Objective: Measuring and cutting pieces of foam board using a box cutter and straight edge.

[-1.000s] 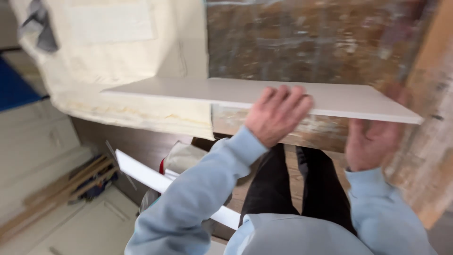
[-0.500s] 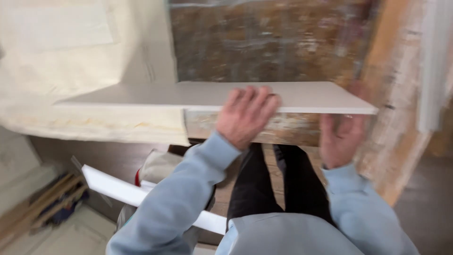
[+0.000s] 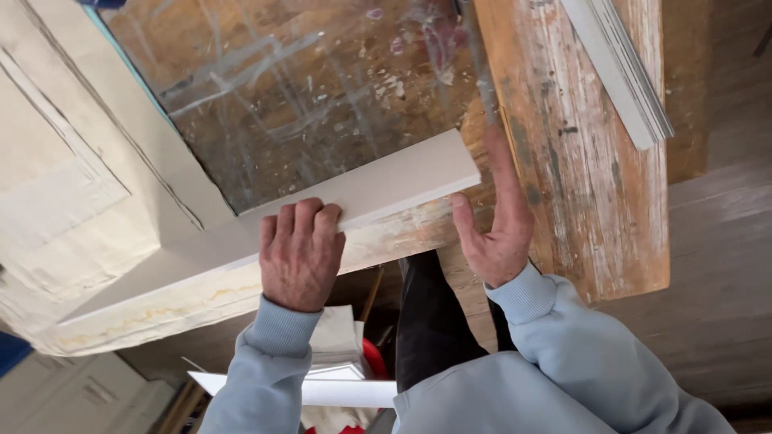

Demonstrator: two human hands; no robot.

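The left hand [image 3: 300,255] lies palm down on the near edge of a long pale board [image 3: 378,186], its fingers [image 3: 307,215] close together and curled over the board's top face, gripping it from the front. The right hand [image 3: 498,215] stands open and flat at the board's right end, fingers straight and together pointing away from the person, the thumb [image 3: 464,215] spread wide and touching the board's end corner from below; the palm rests against a worn wooden beam [image 3: 579,153] streaked with old white paint. The board lies on the front edge of a scratched, paint-spattered wooden tabletop [image 3: 305,88], slanting across the view from lower left up to the right, and its right end stops just short of the beam. Left of the tabletop stands a cream panelled door [image 3: 72,185], tilted in the view. A grey strip of trim [image 3: 619,68] leans across the top of the beam. Both arms wear light blue sleeves [image 3: 265,362] with ribbed cuffs. Below the board, the person's dark trousers [image 3: 430,321] show, with another white board [image 3: 322,391] lying low beside something red [image 3: 376,362] that is too hidden to make out.
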